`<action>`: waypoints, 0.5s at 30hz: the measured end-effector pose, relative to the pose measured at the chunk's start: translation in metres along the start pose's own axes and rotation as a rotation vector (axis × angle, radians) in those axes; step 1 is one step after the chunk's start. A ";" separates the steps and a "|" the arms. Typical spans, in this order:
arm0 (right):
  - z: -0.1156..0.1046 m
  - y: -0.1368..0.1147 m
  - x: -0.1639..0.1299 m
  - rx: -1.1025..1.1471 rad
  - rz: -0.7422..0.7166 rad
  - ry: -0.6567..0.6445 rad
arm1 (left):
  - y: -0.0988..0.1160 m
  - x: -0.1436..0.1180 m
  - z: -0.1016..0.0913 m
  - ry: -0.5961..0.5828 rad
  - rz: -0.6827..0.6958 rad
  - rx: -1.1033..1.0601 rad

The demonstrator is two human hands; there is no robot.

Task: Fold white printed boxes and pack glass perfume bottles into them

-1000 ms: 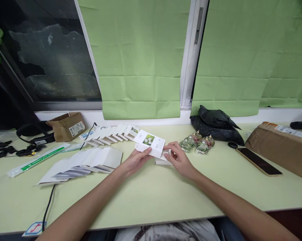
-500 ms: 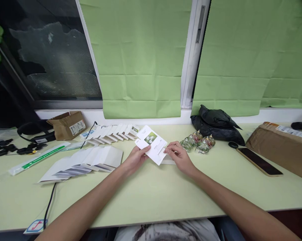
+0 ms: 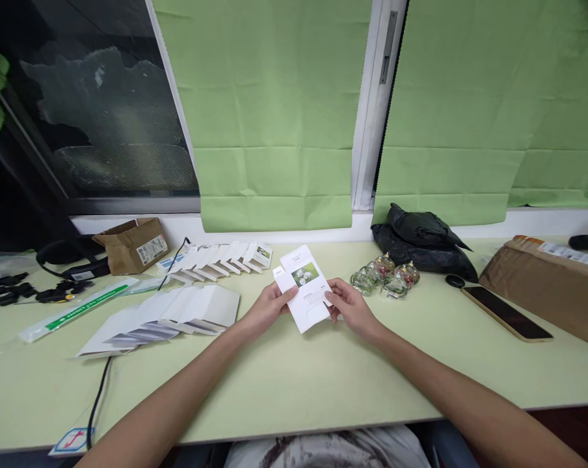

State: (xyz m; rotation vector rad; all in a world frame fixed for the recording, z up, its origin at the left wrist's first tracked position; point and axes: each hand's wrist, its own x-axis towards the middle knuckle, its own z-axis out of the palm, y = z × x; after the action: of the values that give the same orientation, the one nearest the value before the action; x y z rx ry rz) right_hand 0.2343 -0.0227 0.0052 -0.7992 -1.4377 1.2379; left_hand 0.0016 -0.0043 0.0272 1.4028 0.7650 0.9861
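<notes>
Between my two hands is a flat white carton (image 3: 309, 302), printed with a green picture of white flowers and some lines of text. It is held above the table, slightly tilted, with flaps showing at its edges. My left hand (image 3: 270, 305) pinches its left edge, thumb on the printed face. On the right edge my right hand (image 3: 348, 307) grips with the thumb in front and the fingers behind. Left of my hands lies a fanned stack of flat white cartons (image 3: 209, 305). Behind that stands a row of white boxes (image 3: 230, 255), the end one with a similar picture.
Clear-wrapped ornaments (image 3: 386, 274) lie right of my hands, before black plastic bags (image 3: 421, 240). Farther right are a phone (image 3: 506, 314) and a large brown parcel (image 3: 547, 286). A small open cardboard box (image 3: 131, 246), a green-striped packet (image 3: 82, 309) and a black cable (image 3: 99, 396) are at left.
The carton has turned more upright and shifted slightly right. My right hand has moved from fingering its right flap to gripping its right edge, and my left hand keeps its hold.
</notes>
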 end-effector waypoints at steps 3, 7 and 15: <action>-0.003 0.000 0.002 0.045 0.021 0.028 | -0.002 0.000 -0.003 -0.021 -0.016 0.126; -0.004 -0.002 0.000 0.020 0.064 -0.004 | -0.002 -0.001 -0.005 -0.056 -0.018 0.170; -0.009 -0.010 -0.002 0.002 0.046 -0.001 | 0.004 -0.005 0.002 -0.094 -0.016 0.101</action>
State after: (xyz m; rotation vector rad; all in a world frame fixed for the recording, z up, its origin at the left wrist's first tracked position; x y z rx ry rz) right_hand 0.2448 -0.0243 0.0135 -0.8342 -1.4253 1.2744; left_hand 0.0013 -0.0099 0.0304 1.5174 0.7635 0.8726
